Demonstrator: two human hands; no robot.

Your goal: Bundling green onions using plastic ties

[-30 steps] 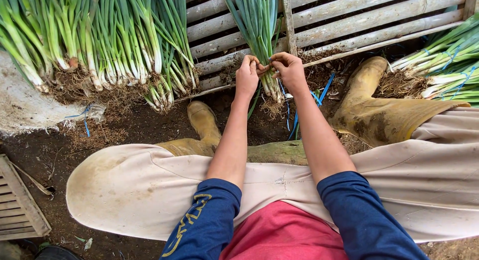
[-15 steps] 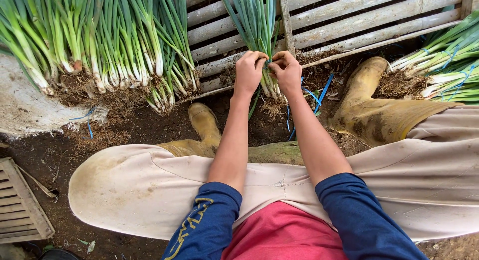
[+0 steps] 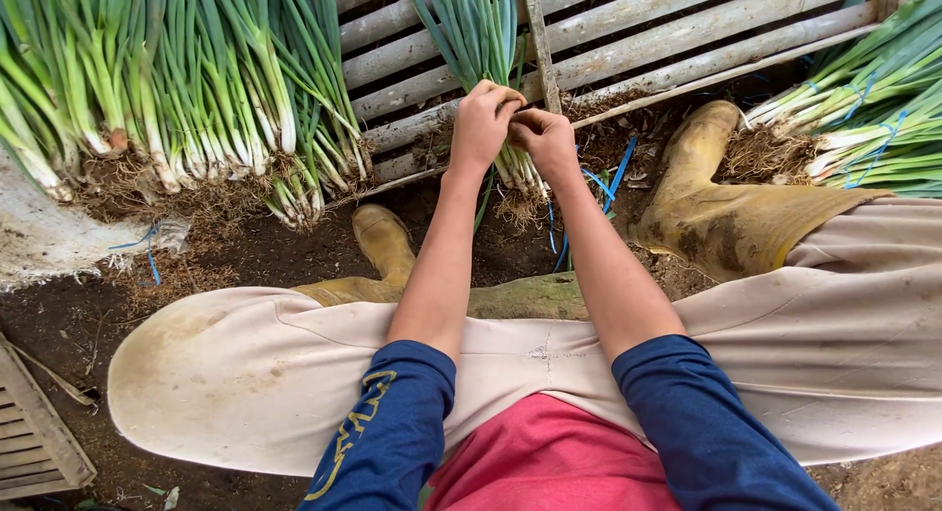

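Green onion stalks form one bunch (image 3: 481,40) lying on a wooden slat pallet (image 3: 687,30), roots toward the person. Both hands meet on it near the white bases: the left hand (image 3: 483,124) and right hand (image 3: 545,143) are closed around the stalks, fingers pinched together, seemingly to keep them gathered. Blue ties (image 3: 599,182) lie just beside. Two muddy yellow boots (image 3: 706,212) flank the bunch. Two bigger onion piles (image 3: 167,99) lie at either side.
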